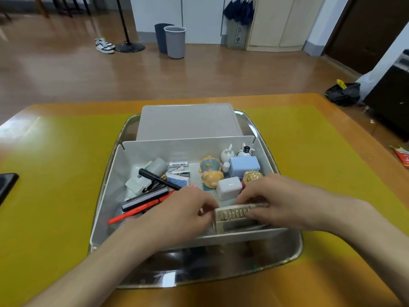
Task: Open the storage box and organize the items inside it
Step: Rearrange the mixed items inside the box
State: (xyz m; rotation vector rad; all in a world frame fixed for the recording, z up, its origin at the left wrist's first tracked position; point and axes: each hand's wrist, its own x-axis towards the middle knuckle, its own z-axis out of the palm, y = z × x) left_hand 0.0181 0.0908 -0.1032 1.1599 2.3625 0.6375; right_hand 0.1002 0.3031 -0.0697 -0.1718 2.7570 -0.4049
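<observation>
Under the fingers' work area sits a metal tray [285,251] on a yellow mat [55,196] that covers a wooden table [327,103]. Well left of the fingers, a dark phone [6,185] lies at the mat's edge. Far beyond the fingertips, two grey bins [174,42] stand touching on the floor, with white sneakers [104,45] and a black stand base [130,47] to their left. Beyond and to the right lie a black bag [343,94] and a red packet [402,156].

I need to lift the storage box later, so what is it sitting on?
The storage box sits in a shiny metal tray, which rests on a yellow mat. The box covers most of the tray's floor, so anything beneath it is hidden.
</observation>
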